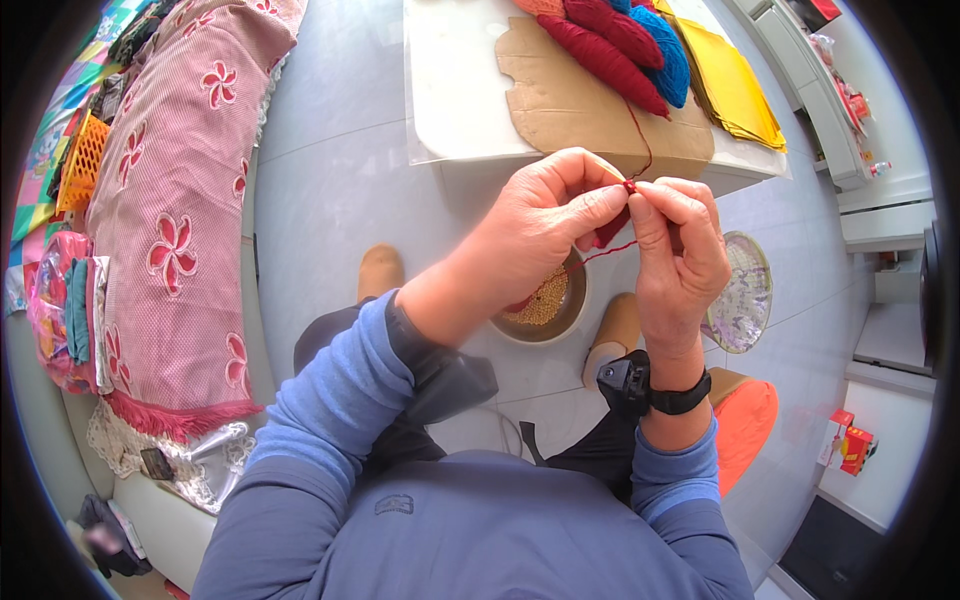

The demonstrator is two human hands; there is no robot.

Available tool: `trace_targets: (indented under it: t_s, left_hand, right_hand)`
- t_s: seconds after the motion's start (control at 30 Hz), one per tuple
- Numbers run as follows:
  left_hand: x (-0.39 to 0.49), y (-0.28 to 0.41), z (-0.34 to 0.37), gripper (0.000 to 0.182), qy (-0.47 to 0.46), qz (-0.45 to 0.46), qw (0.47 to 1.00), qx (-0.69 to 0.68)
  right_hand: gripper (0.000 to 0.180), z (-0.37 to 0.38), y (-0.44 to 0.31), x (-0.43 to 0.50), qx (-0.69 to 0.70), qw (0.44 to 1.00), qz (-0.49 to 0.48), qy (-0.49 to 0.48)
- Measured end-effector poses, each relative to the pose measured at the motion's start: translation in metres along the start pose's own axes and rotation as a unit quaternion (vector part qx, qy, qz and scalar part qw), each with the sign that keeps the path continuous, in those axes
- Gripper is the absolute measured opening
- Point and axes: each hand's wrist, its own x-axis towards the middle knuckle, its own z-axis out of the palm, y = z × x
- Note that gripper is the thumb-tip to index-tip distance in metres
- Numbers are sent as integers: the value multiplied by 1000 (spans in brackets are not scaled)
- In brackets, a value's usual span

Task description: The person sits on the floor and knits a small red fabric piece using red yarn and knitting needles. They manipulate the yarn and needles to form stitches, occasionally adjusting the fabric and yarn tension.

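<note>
My left hand (551,202) and my right hand (679,244) meet fingertip to fingertip in front of the table edge. Between them they pinch the top of a small dark red piece (613,229), possibly a cloth or knitted pouch. Its lower part shows below my left thumb. A dark red yarn strand (643,142) runs from the pinched spot up to a dark red yarn skein (604,64) on the table. Another red twisted cord (607,252) passes from my right fingers down behind my left hand. Fingers hide most of the piece.
On the floor below stands a metal bowl (574,307) of yellowish beans. The white table (454,90) bears cardboard (547,112), blue yarn (664,52) and yellow sheets (731,82). A patterned round object (739,292) is at right; a pink-covered sofa (180,187) stands at left.
</note>
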Motion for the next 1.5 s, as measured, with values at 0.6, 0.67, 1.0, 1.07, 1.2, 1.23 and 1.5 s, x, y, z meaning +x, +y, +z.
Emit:
trace_targets:
  t_s: [0.6,0.67,1.0,1.07,1.2,1.23,1.5]
  left_hand:
    - [-5,-2,3,15,4,27,1000,-5]
    - [-6,-2,3,14,6,32,999,-4]
    - [-3,-4,-2,13,-8,10,998,-66]
    - [-4,-1,-4,12,-1,3,999,-47]
    - [-4,4,-6,12,17,-5,999,-30]
    - [-4,4,-6,12,22,-3,999,-25]
    - [-2,0,-5,13,34,21,999,-28]
  right_hand:
    - [7,10,1,-6,-12,999,4,51]
    - [7,11,1,-7,-1,999,11,53]
    - [2,3,-2,-4,276,949,153,4]
    - [3,-1,1,0,273,950,151,-11]
    - [3,-8,3,4,215,966,136,-54]
    - [3,-9,3,4,199,969,132,-63]
    - [2,-10,-2,5,46,994,82,-61]
